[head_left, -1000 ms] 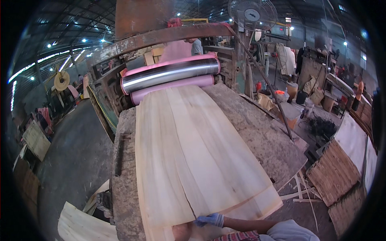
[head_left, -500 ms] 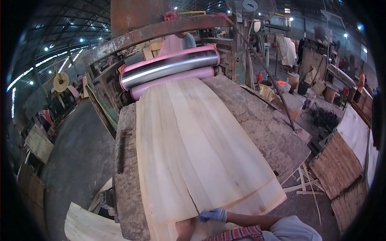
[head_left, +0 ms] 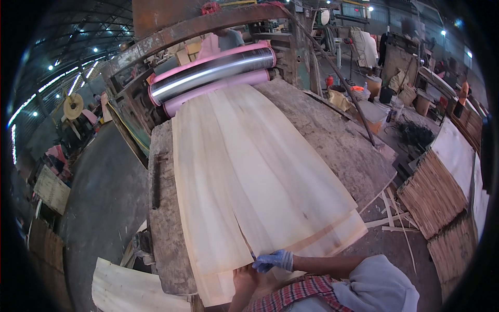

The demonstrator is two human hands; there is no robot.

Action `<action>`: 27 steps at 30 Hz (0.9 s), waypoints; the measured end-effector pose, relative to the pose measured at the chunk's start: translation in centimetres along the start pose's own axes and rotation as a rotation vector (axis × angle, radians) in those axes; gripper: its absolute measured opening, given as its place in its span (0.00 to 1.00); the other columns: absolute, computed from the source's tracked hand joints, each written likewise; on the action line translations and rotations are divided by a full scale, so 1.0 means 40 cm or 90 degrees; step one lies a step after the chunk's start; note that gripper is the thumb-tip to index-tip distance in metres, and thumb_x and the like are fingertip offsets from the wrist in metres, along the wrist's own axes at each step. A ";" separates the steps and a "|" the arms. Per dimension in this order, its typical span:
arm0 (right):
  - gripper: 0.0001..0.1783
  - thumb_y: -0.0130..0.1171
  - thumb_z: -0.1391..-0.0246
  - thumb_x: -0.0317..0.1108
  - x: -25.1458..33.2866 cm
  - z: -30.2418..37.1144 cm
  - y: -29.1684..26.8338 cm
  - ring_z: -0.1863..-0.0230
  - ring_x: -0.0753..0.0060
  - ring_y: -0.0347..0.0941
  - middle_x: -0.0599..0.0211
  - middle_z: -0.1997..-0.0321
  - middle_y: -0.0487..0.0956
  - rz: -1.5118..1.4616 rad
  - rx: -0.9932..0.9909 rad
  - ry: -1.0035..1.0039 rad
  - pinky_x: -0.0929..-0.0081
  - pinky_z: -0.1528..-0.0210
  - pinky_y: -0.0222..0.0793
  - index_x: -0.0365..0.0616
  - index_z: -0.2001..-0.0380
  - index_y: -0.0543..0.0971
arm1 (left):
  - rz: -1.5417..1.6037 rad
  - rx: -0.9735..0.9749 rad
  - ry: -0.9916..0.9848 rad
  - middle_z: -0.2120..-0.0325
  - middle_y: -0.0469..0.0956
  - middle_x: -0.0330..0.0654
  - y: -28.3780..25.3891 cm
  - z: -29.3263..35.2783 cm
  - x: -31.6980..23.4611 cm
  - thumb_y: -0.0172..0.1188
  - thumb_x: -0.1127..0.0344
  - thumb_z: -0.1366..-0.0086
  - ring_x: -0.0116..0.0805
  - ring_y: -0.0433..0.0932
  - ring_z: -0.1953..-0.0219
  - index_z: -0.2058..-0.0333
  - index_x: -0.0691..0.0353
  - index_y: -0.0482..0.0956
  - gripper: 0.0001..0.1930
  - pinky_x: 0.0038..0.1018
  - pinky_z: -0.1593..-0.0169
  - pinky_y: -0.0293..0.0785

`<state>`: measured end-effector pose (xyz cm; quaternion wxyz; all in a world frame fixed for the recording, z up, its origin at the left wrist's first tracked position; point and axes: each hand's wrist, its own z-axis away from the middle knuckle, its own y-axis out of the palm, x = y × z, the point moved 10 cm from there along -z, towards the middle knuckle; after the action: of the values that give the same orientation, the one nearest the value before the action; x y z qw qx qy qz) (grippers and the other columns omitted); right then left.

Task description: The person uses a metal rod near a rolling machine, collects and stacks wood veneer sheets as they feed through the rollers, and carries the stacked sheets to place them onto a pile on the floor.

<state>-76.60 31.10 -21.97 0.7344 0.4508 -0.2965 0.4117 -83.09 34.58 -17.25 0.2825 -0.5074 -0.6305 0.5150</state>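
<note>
A long, pale wood veneer sheet (head_left: 270,171) lies over the worktable, its far end close to the rollers. From its near edge a narrow dark split (head_left: 241,231) runs up into the wood. My bare left hand (head_left: 245,281) is closed at that near edge, just left of the split, fingertips on the veneer. Close beside it, my right hand (head_left: 274,261), in a blue-and-white glove, has its fingers pinched on the edge at the split's lower end. Another veneer layer (head_left: 340,234) shows underneath at the near right corner.
Ahead stands a roller machine with a shiny metal roller (head_left: 213,73) and pink-coated rollers (head_left: 223,90). A person (head_left: 230,40) is behind it. A worn slab tabletop (head_left: 332,135) extends to the right. Veneer (head_left: 130,286) lies low on the left; stacked sheets (head_left: 434,187) stand at right.
The whole view has shifted, so the machine and sheet sit higher in the picture. More of my left hand and forearm shows. Both hands stay at the near edge by the split.
</note>
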 end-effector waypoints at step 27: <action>0.15 0.50 0.54 0.39 -0.122 0.559 -0.321 0.72 0.79 0.70 0.68 0.72 0.74 -0.076 -0.045 -0.076 0.80 0.72 0.68 0.46 0.62 0.72 | 0.462 0.092 -0.099 0.60 0.69 0.48 0.063 -0.206 -0.461 0.48 0.75 0.50 0.46 0.66 0.56 0.58 0.66 0.67 0.18 0.35 0.52 0.61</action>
<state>-69.21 5.91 -21.92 0.7539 0.4654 -0.3267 0.3291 -68.96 20.30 -13.99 0.0681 -0.6362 -0.3915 0.6613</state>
